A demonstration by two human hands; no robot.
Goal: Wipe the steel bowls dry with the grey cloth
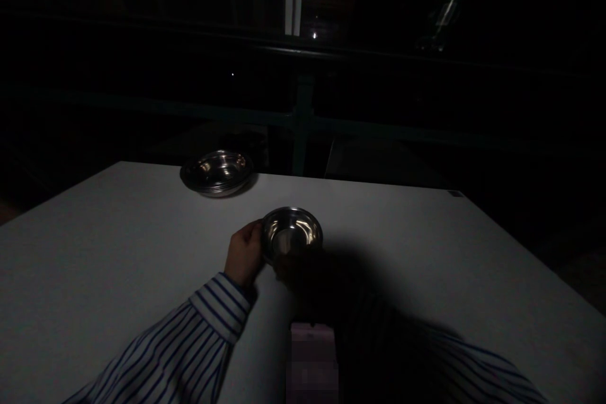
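Observation:
A small shiny metal bowl (292,227) is in front of me over the white table, its inside facing up and toward me. My left hand (243,255), in a striped cuff, grips its left rim with closed fingers. At the bowl's near right edge is my right hand (310,274), sunk in deep shadow. Its fingers are too dark to make out, and whether it holds the rim is hidden. Farther off, to the left, a stack of wider metal bowls (218,189) sits near the table's back edge.
The white table (118,227) spreads out on both sides. A pinkish flat object (312,344), partly blurred, lies at the bottom centre. A small dark label (455,194) marks the back right corner. Behind the table, a dark greenish frame (303,120) stands in dim surroundings.

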